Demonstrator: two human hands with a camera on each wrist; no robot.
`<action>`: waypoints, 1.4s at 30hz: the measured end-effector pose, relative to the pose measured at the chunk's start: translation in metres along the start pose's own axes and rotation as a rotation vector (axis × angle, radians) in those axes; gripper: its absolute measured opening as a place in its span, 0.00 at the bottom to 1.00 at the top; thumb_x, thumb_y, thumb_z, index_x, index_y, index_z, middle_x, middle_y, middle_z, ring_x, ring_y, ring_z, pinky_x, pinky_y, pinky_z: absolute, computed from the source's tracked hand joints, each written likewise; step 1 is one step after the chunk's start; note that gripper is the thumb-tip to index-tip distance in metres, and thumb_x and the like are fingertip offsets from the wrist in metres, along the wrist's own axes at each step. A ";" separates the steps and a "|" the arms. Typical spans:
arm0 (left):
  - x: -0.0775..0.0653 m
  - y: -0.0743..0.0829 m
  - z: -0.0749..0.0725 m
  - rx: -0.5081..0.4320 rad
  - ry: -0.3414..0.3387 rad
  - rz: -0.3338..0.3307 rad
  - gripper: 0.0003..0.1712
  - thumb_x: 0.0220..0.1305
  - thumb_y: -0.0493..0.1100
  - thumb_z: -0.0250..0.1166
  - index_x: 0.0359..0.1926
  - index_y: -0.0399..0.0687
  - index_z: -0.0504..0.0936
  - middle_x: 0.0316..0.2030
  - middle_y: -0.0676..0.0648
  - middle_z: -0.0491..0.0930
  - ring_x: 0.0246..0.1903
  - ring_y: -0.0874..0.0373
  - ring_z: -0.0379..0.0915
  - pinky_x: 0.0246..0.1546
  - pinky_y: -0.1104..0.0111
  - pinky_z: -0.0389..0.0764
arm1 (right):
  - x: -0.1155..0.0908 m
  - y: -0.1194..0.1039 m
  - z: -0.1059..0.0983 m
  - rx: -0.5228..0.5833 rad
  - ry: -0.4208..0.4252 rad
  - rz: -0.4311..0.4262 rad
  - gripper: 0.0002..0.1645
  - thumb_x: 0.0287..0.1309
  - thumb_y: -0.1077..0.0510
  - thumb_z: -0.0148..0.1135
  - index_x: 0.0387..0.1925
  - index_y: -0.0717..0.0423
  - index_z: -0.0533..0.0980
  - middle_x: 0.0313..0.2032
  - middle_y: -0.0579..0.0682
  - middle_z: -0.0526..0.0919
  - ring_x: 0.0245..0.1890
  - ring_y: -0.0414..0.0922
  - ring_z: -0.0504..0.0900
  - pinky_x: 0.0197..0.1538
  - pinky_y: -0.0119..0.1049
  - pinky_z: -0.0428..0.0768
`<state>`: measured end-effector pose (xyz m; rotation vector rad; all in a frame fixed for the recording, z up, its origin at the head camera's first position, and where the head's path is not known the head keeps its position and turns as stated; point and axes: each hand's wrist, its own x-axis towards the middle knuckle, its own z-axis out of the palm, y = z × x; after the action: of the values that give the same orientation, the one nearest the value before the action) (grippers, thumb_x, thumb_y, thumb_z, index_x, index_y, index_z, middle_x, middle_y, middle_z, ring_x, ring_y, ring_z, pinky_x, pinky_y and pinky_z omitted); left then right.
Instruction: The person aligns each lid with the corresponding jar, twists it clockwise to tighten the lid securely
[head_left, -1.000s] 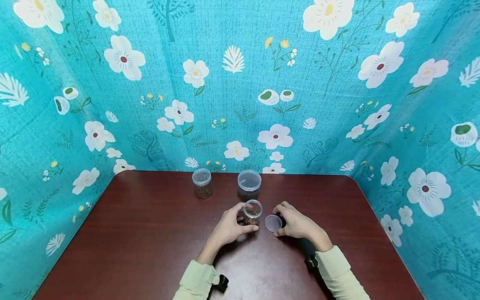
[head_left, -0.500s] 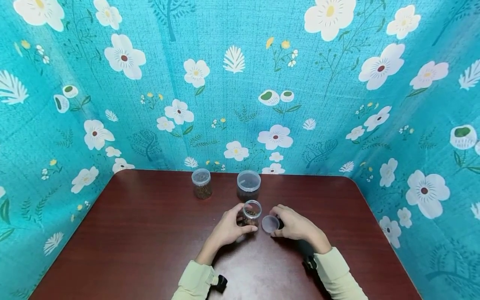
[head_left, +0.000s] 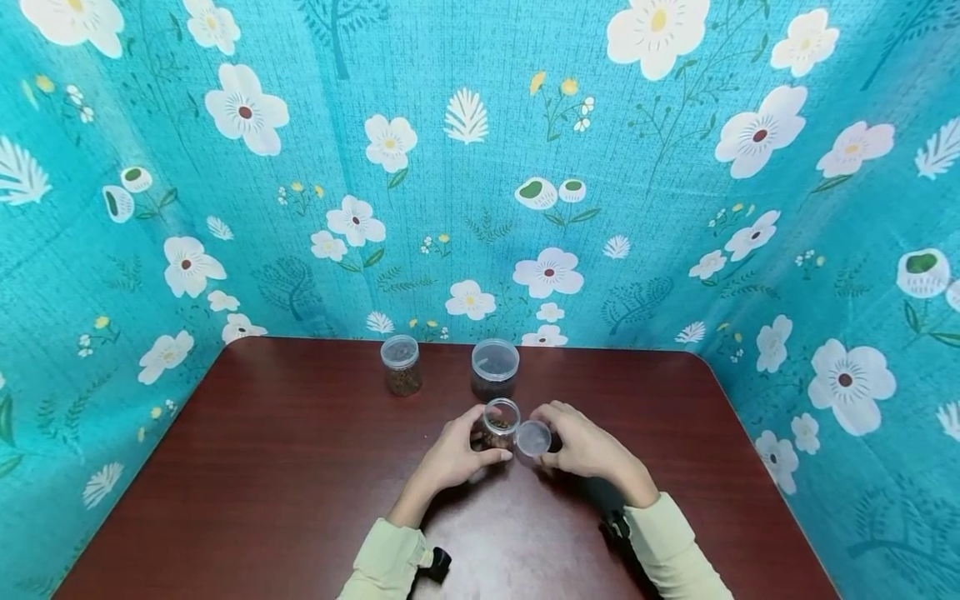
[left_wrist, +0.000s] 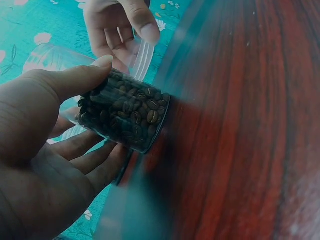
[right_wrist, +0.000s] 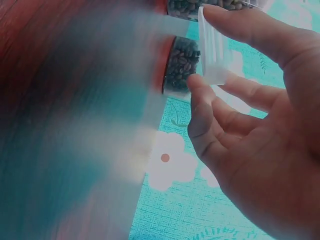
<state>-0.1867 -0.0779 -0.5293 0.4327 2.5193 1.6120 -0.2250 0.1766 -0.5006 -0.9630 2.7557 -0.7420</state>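
My left hand (head_left: 452, 454) grips a clear plastic jar (head_left: 500, 432) that stands upright on the table, its top uncovered. Coffee beans (left_wrist: 135, 112) fill the lower part of the jar in the left wrist view, with the thumb on one side and fingers on the other. Just right of the jar, my right hand (head_left: 592, 446) pinches a translucent screw lid (head_left: 533, 438) by its edge. Thumb and fingertips hold that lid in the right wrist view, where its ridged side shows. Lid and jar rim lie close together; whether they touch I cannot tell.
Behind the hands, a wider lidded jar (head_left: 494, 379) with dark contents stands near the back edge. Left of it is a narrower lidded jar (head_left: 402, 375) with brown contents. The dark red table (head_left: 300, 467) meets a blue flowered cloth (head_left: 450, 208) at the back.
My right hand has moved left with the lid, bringing it from a gap away to right beside the jar. My left hand keeps its hold on the jar.
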 end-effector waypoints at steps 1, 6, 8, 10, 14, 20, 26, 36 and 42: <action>0.000 0.000 0.000 0.001 -0.002 0.001 0.33 0.63 0.50 0.78 0.65 0.47 0.76 0.58 0.47 0.84 0.60 0.52 0.84 0.59 0.55 0.83 | 0.000 0.000 0.000 0.009 0.003 -0.002 0.29 0.51 0.59 0.81 0.55 0.54 0.79 0.46 0.49 0.82 0.44 0.43 0.78 0.48 0.42 0.81; -0.002 0.000 -0.001 0.000 -0.019 0.000 0.33 0.64 0.49 0.77 0.66 0.47 0.75 0.59 0.47 0.84 0.61 0.52 0.83 0.57 0.56 0.84 | -0.001 -0.001 0.001 0.058 0.038 -0.033 0.30 0.50 0.60 0.81 0.55 0.54 0.79 0.46 0.48 0.81 0.44 0.42 0.80 0.48 0.39 0.82; -0.003 -0.001 -0.001 0.000 -0.018 0.001 0.33 0.64 0.49 0.77 0.66 0.47 0.75 0.59 0.47 0.84 0.61 0.51 0.83 0.57 0.56 0.84 | -0.001 -0.001 0.002 0.081 0.067 -0.051 0.30 0.50 0.60 0.81 0.55 0.54 0.79 0.45 0.48 0.80 0.43 0.41 0.80 0.47 0.38 0.82; -0.004 -0.001 -0.002 -0.003 -0.012 0.004 0.33 0.64 0.48 0.77 0.66 0.48 0.75 0.59 0.47 0.84 0.61 0.51 0.83 0.58 0.55 0.84 | 0.000 -0.001 0.002 0.114 0.094 -0.062 0.30 0.51 0.60 0.81 0.55 0.54 0.78 0.45 0.48 0.80 0.43 0.40 0.80 0.47 0.37 0.82; -0.005 -0.002 -0.003 0.002 -0.005 0.009 0.33 0.64 0.49 0.78 0.66 0.50 0.75 0.59 0.47 0.84 0.61 0.51 0.83 0.58 0.54 0.84 | 0.002 0.001 0.004 0.197 0.113 -0.053 0.31 0.53 0.55 0.82 0.57 0.52 0.77 0.47 0.47 0.81 0.44 0.40 0.83 0.48 0.35 0.83; -0.004 -0.003 -0.002 0.010 -0.007 0.006 0.33 0.63 0.49 0.78 0.66 0.51 0.75 0.58 0.48 0.84 0.60 0.53 0.83 0.56 0.57 0.85 | 0.002 0.006 0.004 0.324 0.114 0.008 0.33 0.55 0.50 0.82 0.59 0.46 0.76 0.49 0.43 0.85 0.47 0.43 0.87 0.52 0.44 0.86; -0.002 -0.002 -0.003 -0.014 -0.014 0.006 0.34 0.63 0.49 0.78 0.66 0.47 0.75 0.59 0.46 0.84 0.61 0.51 0.83 0.56 0.57 0.85 | 0.001 0.009 -0.002 0.317 0.145 0.042 0.36 0.55 0.48 0.81 0.62 0.50 0.77 0.49 0.44 0.86 0.48 0.43 0.87 0.50 0.46 0.86; 0.001 0.001 -0.002 -0.031 0.008 0.002 0.33 0.60 0.49 0.80 0.64 0.51 0.77 0.58 0.47 0.85 0.59 0.50 0.84 0.58 0.55 0.85 | 0.001 0.005 -0.010 0.398 0.252 0.013 0.26 0.63 0.48 0.75 0.61 0.43 0.79 0.46 0.46 0.84 0.45 0.43 0.84 0.49 0.40 0.87; 0.000 0.001 -0.001 -0.093 0.002 -0.003 0.37 0.59 0.49 0.81 0.66 0.46 0.76 0.59 0.45 0.84 0.61 0.49 0.83 0.58 0.55 0.85 | 0.001 -0.002 -0.016 0.368 0.270 -0.008 0.25 0.70 0.49 0.69 0.65 0.42 0.78 0.47 0.48 0.82 0.43 0.39 0.82 0.45 0.33 0.83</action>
<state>-0.1868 -0.0779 -0.5282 0.4165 2.4325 1.7211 -0.2289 0.1815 -0.4856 -0.8484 2.6797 -1.4119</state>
